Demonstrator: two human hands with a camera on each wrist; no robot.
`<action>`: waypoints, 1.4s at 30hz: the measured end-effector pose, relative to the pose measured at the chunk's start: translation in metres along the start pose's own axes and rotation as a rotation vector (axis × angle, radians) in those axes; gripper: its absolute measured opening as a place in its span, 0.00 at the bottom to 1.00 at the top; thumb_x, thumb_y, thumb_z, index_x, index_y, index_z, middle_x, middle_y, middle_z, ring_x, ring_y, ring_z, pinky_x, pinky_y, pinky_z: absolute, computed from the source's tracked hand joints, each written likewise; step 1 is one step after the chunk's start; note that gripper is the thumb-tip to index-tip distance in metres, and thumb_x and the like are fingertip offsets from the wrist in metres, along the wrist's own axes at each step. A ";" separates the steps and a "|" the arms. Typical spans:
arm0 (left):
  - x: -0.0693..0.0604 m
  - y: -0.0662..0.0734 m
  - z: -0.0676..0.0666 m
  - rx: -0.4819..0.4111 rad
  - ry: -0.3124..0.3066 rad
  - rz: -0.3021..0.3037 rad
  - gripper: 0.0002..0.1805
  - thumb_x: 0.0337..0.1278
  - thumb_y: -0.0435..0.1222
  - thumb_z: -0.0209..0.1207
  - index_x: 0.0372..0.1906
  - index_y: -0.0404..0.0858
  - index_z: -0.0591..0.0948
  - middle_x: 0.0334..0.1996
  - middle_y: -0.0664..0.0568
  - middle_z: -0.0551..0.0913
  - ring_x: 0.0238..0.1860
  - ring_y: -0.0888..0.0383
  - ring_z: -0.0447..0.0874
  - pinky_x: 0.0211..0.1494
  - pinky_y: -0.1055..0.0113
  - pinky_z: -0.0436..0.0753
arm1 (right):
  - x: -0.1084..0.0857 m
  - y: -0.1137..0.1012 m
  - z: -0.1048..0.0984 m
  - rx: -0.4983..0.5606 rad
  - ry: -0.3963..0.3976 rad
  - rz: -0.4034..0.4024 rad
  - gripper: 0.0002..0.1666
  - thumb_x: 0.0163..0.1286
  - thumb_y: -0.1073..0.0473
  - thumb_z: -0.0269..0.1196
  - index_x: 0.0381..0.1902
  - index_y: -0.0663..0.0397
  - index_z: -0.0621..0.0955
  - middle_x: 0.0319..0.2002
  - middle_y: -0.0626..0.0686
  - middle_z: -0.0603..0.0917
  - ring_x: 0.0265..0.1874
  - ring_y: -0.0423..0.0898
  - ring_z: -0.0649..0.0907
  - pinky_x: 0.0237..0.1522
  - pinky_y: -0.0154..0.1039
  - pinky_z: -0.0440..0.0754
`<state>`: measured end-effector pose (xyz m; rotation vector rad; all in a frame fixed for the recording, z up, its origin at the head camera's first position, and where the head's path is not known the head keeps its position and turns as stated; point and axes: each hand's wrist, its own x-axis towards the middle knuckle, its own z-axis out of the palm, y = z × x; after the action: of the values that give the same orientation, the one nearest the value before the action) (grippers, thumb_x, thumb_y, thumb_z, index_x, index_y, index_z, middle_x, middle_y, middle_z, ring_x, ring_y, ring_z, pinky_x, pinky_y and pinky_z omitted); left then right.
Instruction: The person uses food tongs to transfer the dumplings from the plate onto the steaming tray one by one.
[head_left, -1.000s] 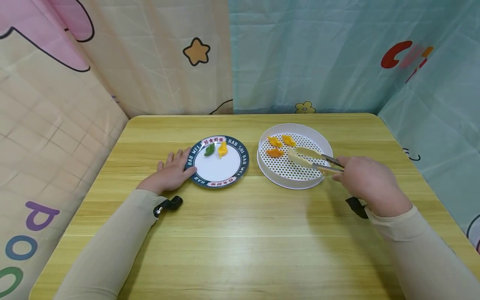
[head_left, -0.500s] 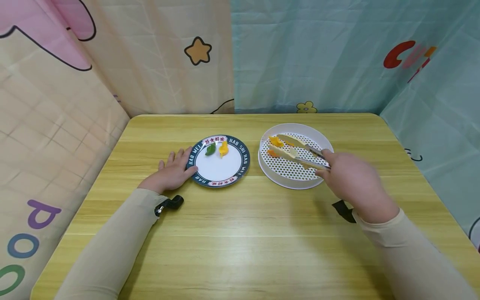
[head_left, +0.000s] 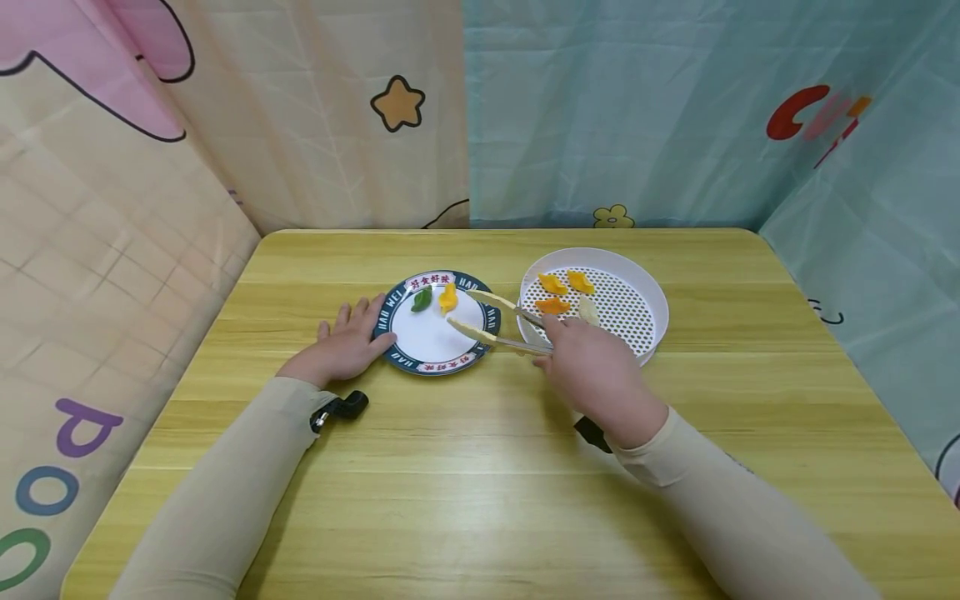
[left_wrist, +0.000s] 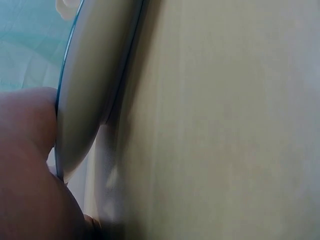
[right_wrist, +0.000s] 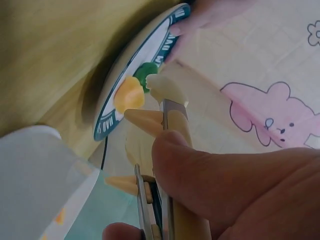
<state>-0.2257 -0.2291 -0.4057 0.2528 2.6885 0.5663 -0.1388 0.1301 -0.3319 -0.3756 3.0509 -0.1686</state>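
Right hand (head_left: 596,371) grips tongs (head_left: 487,337), tips parted; the yellow piece (head_left: 447,298) lies just left of their gap, long axis crosswise

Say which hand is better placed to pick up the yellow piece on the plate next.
Likely the right hand: it holds the tongs, whose open tips appear near the yellow piece. The left hand holds no tool and touches the plate.
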 end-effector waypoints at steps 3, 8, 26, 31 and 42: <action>0.000 0.000 0.000 -0.007 0.003 0.000 0.50 0.76 0.68 0.39 0.87 0.51 0.33 0.86 0.37 0.31 0.84 0.29 0.22 0.77 0.24 0.26 | 0.007 -0.012 0.006 -0.005 -0.019 0.022 0.34 0.71 0.44 0.71 0.66 0.58 0.77 0.45 0.57 0.85 0.37 0.53 0.84 0.32 0.47 0.86; 0.000 0.002 0.000 -0.008 0.004 -0.001 0.50 0.76 0.68 0.39 0.87 0.51 0.33 0.86 0.35 0.31 0.84 0.28 0.22 0.78 0.24 0.26 | 0.017 -0.024 0.013 0.049 -0.053 0.089 0.32 0.72 0.43 0.70 0.63 0.57 0.77 0.42 0.56 0.81 0.33 0.51 0.81 0.28 0.44 0.82; 0.002 -0.001 0.001 0.011 -0.006 0.000 0.49 0.77 0.67 0.38 0.86 0.51 0.30 0.86 0.35 0.30 0.84 0.28 0.21 0.77 0.24 0.25 | 0.028 -0.043 0.028 0.006 -0.033 0.070 0.31 0.80 0.45 0.62 0.64 0.67 0.74 0.39 0.58 0.79 0.32 0.51 0.79 0.29 0.43 0.84; 0.002 -0.001 0.001 0.011 -0.004 -0.011 0.49 0.77 0.67 0.38 0.87 0.50 0.31 0.86 0.36 0.30 0.84 0.29 0.22 0.78 0.25 0.26 | 0.027 -0.047 0.026 -0.017 -0.037 0.078 0.37 0.81 0.44 0.60 0.72 0.69 0.71 0.44 0.59 0.82 0.32 0.51 0.81 0.34 0.46 0.87; 0.004 -0.002 0.003 -0.005 0.000 -0.007 0.50 0.75 0.69 0.38 0.87 0.52 0.32 0.87 0.38 0.31 0.84 0.30 0.22 0.77 0.24 0.26 | 0.026 -0.051 0.023 -0.056 -0.040 0.075 0.28 0.81 0.46 0.61 0.63 0.64 0.77 0.41 0.56 0.82 0.27 0.50 0.81 0.28 0.46 0.86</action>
<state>-0.2283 -0.2293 -0.4104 0.2422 2.6863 0.5709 -0.1498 0.0722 -0.3501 -0.2634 3.0294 -0.0713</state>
